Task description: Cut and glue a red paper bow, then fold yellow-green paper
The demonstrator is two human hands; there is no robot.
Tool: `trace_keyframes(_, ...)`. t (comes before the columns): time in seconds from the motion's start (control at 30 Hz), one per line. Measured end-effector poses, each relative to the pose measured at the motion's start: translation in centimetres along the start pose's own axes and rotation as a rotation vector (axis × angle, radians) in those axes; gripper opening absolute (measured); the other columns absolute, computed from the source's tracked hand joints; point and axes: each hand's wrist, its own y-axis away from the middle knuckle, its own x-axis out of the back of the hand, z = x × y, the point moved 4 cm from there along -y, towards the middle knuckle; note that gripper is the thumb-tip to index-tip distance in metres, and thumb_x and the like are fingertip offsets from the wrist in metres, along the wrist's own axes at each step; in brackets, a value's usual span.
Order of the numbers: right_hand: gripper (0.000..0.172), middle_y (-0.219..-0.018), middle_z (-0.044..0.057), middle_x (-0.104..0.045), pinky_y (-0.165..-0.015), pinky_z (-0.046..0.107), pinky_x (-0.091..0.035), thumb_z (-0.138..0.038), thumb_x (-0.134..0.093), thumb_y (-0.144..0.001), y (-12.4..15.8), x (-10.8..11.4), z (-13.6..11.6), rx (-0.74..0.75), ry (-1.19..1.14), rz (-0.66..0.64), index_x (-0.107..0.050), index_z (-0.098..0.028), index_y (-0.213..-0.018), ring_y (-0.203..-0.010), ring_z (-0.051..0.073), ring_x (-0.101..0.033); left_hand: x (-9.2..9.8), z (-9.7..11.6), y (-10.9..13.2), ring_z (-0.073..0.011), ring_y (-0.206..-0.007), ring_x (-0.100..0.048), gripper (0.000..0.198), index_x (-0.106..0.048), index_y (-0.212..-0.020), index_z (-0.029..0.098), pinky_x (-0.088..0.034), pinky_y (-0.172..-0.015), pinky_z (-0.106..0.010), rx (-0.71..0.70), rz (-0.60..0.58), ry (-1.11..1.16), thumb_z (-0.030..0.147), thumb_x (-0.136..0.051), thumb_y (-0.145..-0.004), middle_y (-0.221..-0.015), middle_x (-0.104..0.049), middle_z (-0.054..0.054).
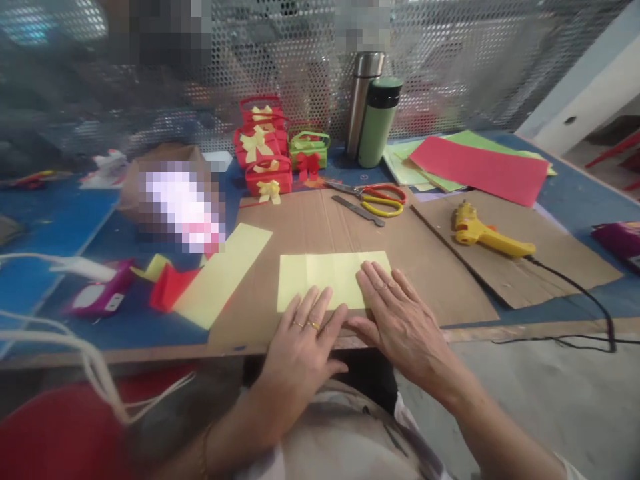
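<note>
A pale yellow sheet of paper (320, 267) with upright crease lines lies flat on a piece of brown cardboard (300, 217). Over its lower edge rests my left hand (305, 333), fingers stretched out and two rings on it. My right hand (395, 313) lies flat across the sheet's right end, fingers extended together and covering its lower right corner. Neither hand grips anything. To the left, a second pale yellow strip (227, 273) lies slanted, partly on the cardboard, beside a folded red piece of paper (167, 288).
Scissors (383, 200) and a flat metal blade (357, 211) lie beyond the sheet. At right, a corded yellow glue gun (493, 237) sits on another cardboard piece. Red paper baskets (267, 177), a green bottle (380, 127) and coloured sheets (480, 167) stand or lie at the back.
</note>
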Motion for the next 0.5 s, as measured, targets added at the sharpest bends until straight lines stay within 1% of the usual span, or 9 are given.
trace_keyframes(0.07,0.071,-0.159,0.024,-0.050,-0.124,0.058,-0.035,-0.053,-0.038,-0.109,0.2,-0.2,0.0,0.012,0.000,0.009,-0.035,-0.008,-0.162,-0.151,0.034,-0.044,0.0,-0.2,0.5,-0.0386,-0.152,-0.043,0.097,-0.048,-0.155,0.015,-0.041,-0.123,-0.057,0.012,-0.016,-0.026,0.057,-0.086,-0.075,-0.160,-0.050,-0.022)
trace_keyframes(0.17,0.071,-0.157,0.025,-0.051,-0.123,0.058,-0.035,-0.054,-0.037,-0.109,0.2,-0.1,0.0,0.017,0.017,0.025,-0.036,-0.006,-0.162,-0.150,0.035,-0.046,0.4,-0.5,1.5,-0.0394,-0.152,-0.043,0.097,-0.048,-0.154,0.012,-0.042,-0.122,-0.055,0.047,-0.006,-0.078,0.055,-0.086,-0.076,-0.160,-0.049,-0.024)
trace_keyframes(0.27,0.072,-0.155,0.025,-0.054,-0.122,0.058,-0.036,-0.055,-0.038,-0.108,0.1,0.1,-0.1,0.019,0.025,0.027,-0.037,-0.006,-0.161,-0.149,0.036,-0.048,1.2,-1.1,2.7,-0.0388,-0.150,-0.045,0.089,-0.047,-0.154,0.009,-0.044,-0.122,-0.055,0.104,0.004,-0.118,0.053,-0.080,-0.083,-0.160,-0.048,-0.024)
trace_keyframes(0.37,0.072,-0.155,0.025,-0.054,-0.122,0.058,-0.036,-0.055,-0.040,-0.108,0.0,0.2,-0.1,0.012,0.015,0.014,-0.037,-0.007,-0.161,-0.149,0.036,-0.048,2.2,-1.7,4.1,-0.0366,-0.148,-0.049,0.081,-0.041,-0.159,0.011,-0.042,-0.122,-0.058,0.163,0.003,-0.125,0.046,-0.072,-0.093,-0.158,-0.051,-0.022)
trace_keyframes(0.43,0.071,-0.156,0.025,-0.053,-0.123,0.058,-0.035,-0.054,-0.041,-0.108,0.1,0.2,0.0,0.007,0.008,0.010,-0.037,-0.007,-0.161,-0.149,0.036,-0.047,2.8,-2.0,4.8,-0.0362,-0.146,-0.052,0.078,-0.037,-0.160,0.013,-0.041,-0.122,-0.061,0.187,0.010,-0.130,0.043,-0.069,-0.096,-0.156,-0.054,-0.020)
trace_keyframes(0.5,0.070,-0.157,0.025,-0.053,-0.123,0.059,-0.035,-0.053,-0.041,-0.108,0.1,0.1,0.0,0.002,0.003,0.008,-0.037,-0.008,-0.161,-0.150,0.035,-0.046,3.2,-2.1,5.0,-0.0370,-0.145,-0.053,0.075,-0.039,-0.159,0.011,-0.041,-0.122,-0.062,0.195,0.020,-0.144,0.042,-0.067,-0.097,-0.155,-0.055,-0.021)
